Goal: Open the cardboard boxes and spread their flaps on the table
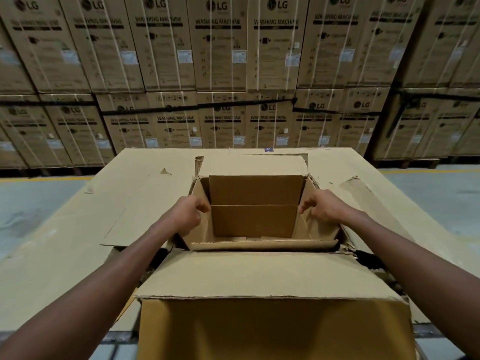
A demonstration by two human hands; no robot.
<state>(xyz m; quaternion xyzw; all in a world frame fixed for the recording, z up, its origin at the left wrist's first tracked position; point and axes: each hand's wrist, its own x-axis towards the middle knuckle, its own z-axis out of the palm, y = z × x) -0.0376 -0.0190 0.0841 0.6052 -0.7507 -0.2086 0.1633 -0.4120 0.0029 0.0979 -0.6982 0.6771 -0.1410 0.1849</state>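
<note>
Left grip (187, 214), right grip (324, 207) pinch frayed corrugated box (259, 244) side flaps.

- The light is dim, warm and yellowish, and it seems to fall from overhead; no lamp shows.
- Soft shadow fills the inside of the open box (253, 219), and dark gaps lie under its near flap (262, 274).
- The forearms are dark on their undersides, and both hands (185, 214) (326, 206) are slightly smeared.
- The stacked cartons (220, 68) behind are blurred, most of all toward the left and right edges, where print is unreadable.
- Wide-angle bending tilts the cartons outward at the sides.
- The floor (441, 193) shows a pale, dull sheen; there is no hard glare.
</note>
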